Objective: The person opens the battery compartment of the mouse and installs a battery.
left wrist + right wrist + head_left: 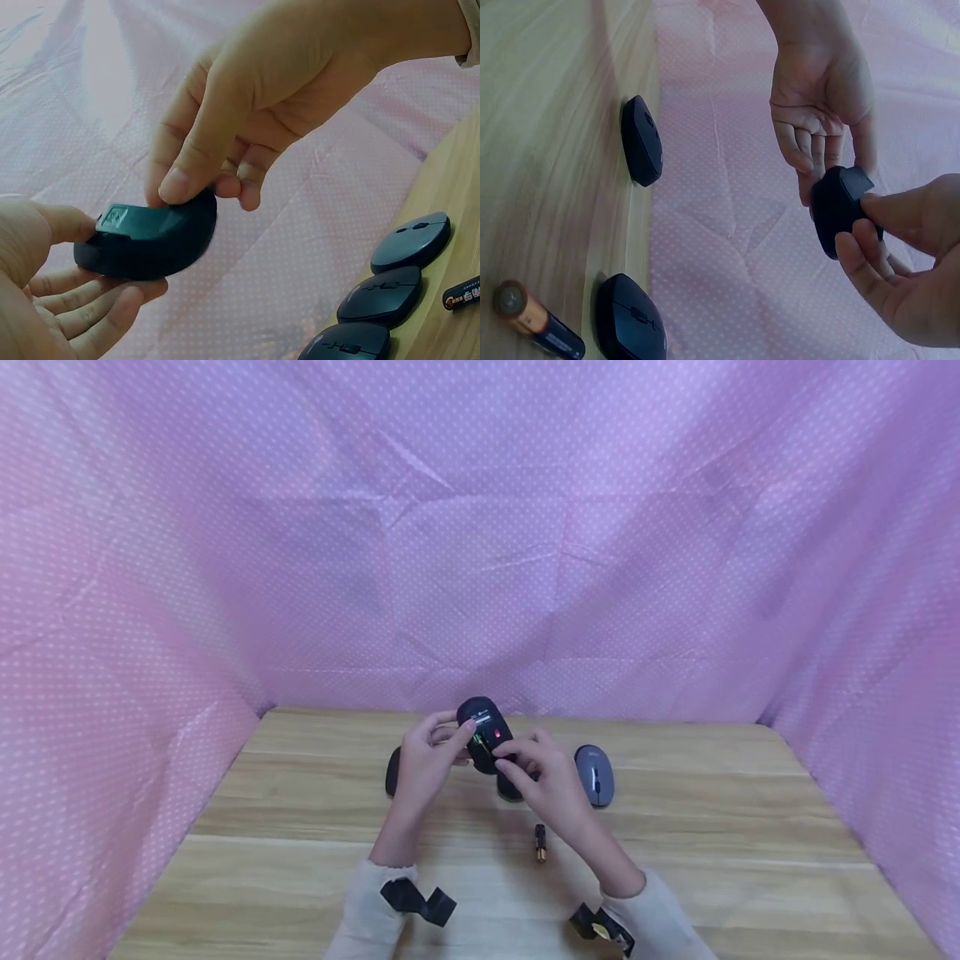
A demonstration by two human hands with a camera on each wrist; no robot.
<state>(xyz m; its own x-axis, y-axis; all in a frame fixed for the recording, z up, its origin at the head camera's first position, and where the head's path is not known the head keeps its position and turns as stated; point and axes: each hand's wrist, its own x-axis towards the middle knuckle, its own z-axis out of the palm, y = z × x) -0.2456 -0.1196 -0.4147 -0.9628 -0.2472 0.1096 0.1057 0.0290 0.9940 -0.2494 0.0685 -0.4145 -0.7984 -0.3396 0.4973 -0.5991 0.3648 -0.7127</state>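
Note:
My left hand (424, 767) holds a black computer mouse (472, 707) above the table, its underside turned up and a small red light glowing there. The left thumb lies along its edge, with other fingers beneath. From the right, the thumb and index finger of my right hand (553, 783) pinch its near end. In the left wrist view, a flat panel (142, 219) with a small label stands slightly proud on the mouse (154, 259), between both thumbs. A thin flap (857, 180) juts from the mouse (831, 214) in the right wrist view.
A AA-type battery (541, 845) lies on the wooden table (720, 860) in front of the right hand. Three more mice are on the table: a dark one (392, 774) at left, a black one (509, 788) behind the right fingers, and a grey-blue one (595, 777) at right. Pink dotted cloth (480, 568) surrounds the table.

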